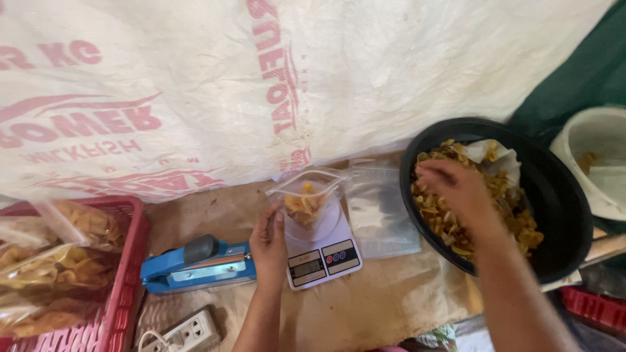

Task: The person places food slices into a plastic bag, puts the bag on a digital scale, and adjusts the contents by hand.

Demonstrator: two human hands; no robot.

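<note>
Small clear plastic bag [306, 199] of yellow chips stands open on the white digital scale [321, 251]
My left hand [268, 242] pinches its rim; my right hand [456, 189], fingers curled, digs into chips in the black round basin [561, 195]. Judged light, limp, slippery, contents brittle: hold by the rim

scale [323, 251] white | bowl [561, 195] black | chips [456, 221] golden | sealer [195, 264] blue | basket [127, 261] red
</note>
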